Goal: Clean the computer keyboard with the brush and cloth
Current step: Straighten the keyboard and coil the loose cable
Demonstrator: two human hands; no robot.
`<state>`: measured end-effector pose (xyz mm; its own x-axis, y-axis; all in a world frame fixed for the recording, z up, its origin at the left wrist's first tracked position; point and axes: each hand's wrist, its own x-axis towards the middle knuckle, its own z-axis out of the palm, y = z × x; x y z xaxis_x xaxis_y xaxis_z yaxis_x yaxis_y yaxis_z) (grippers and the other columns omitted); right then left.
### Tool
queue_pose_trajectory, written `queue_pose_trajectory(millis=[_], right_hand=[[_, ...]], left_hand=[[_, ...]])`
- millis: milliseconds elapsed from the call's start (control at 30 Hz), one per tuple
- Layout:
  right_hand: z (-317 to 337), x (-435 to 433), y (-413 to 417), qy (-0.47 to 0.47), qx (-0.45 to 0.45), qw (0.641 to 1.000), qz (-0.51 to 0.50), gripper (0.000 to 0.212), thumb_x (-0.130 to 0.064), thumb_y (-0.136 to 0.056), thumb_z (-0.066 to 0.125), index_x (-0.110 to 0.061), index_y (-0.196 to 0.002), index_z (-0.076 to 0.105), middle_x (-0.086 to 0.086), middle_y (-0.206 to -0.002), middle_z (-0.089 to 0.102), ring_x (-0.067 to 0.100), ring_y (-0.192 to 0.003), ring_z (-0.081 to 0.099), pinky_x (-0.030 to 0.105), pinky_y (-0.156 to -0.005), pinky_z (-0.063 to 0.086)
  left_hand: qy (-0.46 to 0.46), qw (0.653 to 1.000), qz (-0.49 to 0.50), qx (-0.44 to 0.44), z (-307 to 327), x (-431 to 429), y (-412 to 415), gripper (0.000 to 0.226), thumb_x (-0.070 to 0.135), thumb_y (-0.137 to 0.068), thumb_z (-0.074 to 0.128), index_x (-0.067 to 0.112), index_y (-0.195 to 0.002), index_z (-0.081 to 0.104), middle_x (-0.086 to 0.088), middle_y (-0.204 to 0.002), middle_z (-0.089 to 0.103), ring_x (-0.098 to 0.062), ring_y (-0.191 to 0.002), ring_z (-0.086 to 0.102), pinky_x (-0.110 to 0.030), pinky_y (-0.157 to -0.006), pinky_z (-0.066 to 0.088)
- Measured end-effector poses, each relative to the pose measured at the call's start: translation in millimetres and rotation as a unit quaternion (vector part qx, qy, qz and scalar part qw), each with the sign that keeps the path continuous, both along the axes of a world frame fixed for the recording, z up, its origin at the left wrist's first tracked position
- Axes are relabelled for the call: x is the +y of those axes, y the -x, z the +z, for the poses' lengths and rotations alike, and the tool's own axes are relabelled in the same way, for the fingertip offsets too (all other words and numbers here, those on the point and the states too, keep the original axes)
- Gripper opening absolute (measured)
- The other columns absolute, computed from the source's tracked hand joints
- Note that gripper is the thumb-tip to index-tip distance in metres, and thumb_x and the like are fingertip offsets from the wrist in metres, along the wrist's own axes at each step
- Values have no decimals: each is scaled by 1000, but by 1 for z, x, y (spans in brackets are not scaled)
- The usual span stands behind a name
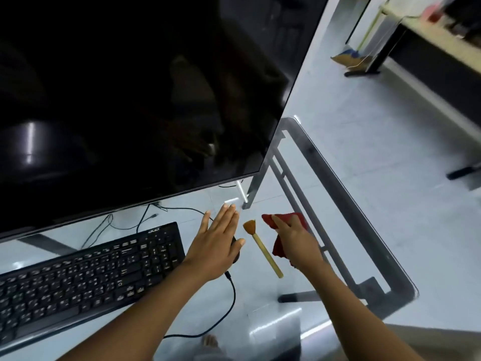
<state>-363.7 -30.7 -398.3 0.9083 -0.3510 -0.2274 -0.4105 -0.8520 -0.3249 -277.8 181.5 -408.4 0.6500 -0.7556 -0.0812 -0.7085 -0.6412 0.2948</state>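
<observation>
Risk: right hand (pixel 294 241) grips cloth (pixel 279 248); lifting it could sweep adjacent brush (pixel 263 250) off tabletop (pixel 260 303). Left hand (pixel 216 246) fingers straight, released.

Found bare desk (pixel 263 316) toward the near edge, crossed only by a black cable (pixel 234 295). Met a monitor (pixel 130 100) walling off the far side behind the keyboard (pixel 86 277). Left only a thin strip between brush (pixel 263 250) and cloth (pixel 279 247); lane between brush and keyboard filled by the left grip (pixel 216 243).

Black keyboard (pixel 86 280) with white legends, red cloth (pixel 279 246), tan-bristled brush (pixel 261 247) with pale yellow handle, black monitor (pixel 130 100).
</observation>
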Motion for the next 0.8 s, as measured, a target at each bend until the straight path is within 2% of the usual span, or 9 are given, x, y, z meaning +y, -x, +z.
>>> queue_pose_trajectory(millis=[67, 100, 233, 333, 433, 567, 700, 800], right_hand=[[-21, 3, 5, 91, 0, 995, 45, 64, -13, -87, 70, -25, -143, 42, 2, -98, 57, 10, -57, 52, 17, -52, 51], [-28, 4, 7, 97, 9, 994, 48, 68, -9, -83, 74, -19, -143, 43, 5, -95, 57, 9, -56, 48, 17, -52, 50], [-30, 5, 5, 127, -10, 991, 46, 63, -14, -85, 72, -16, -141, 45, 7, -97, 57, 9, -63, 47, 17, -58, 50], [-19, 16, -6, 112, -77, 990, 24, 53, -16, -85, 72, -10, -135, 53, 12, -95, 59, 18, -71, 55, 27, -62, 54], [-13, 49, -24, 78, -131, 987, 49, 50, -13, -84, 71, -3, -131, 55, 15, -94, 55, 28, -73, 57, 36, -62, 53], [2, 128, -48, 27, -172, 974, 144, 50, -16, -86, 66, -5, -134, 53, 14, -104, 54, 30, -80, 59, 37, -72, 52], [8, 201, -61, -34, -154, 964, 215, 50, -27, -94, 51, -15, -142, 43, 7, -117, 47, 24, -96, 55, 36, -87, 50], [7, 238, -65, -52, -130, 959, 245, 50, -28, -95, 49, -18, -144, 39, 4, -124, 44, 23, -104, 53, 36, -93, 48]], left_hand=[[-5, 1000, 2, -3, -5, 2, 1, 76, 58, -91, -3, 16, -154, 0, 1, -161, -13, -11, -144, -24, -41, -117, -14], [-9, 1000, 3, -4, -8, 4, 1, 76, 58, -91, -3, 16, -154, 1, 1, -161, -12, -11, -144, -24, -41, -117, -15], [-24, 1000, 11, -3, -13, 17, -1, 76, 57, -90, -5, 16, -153, -1, 2, -160, -15, -11, -144, -25, -41, -118, -15], [-1, 999, 36, -8, -13, 38, -5, 73, 56, -95, 4, 13, -154, 6, 1, -160, -10, -10, -145, -21, -41, -117, -13], [8, 998, 67, -5, -9, 69, -5, 73, 57, -95, 4, 13, -153, 1, 2, -161, -12, -8, -143, -25, -40, -116, -15], [19, 991, 129, -13, -2, 133, 1, 72, 58, -95, 6, 16, -154, 0, 4, -161, -13, -6, -144, -23, -41, -117, -11], [25, 981, 192, -15, -2, 204, 12, 72, 58, -97, 12, 14, -154, 7, 2, -162, -5, -7, -146, -17, -41, -117, -9], [25, 972, 234, -18, -3, 246, 14, 73, 58, -97, 15, 12, -153, 13, 1, -162, 3, -9, -148, -10, -41, -117, -8]])
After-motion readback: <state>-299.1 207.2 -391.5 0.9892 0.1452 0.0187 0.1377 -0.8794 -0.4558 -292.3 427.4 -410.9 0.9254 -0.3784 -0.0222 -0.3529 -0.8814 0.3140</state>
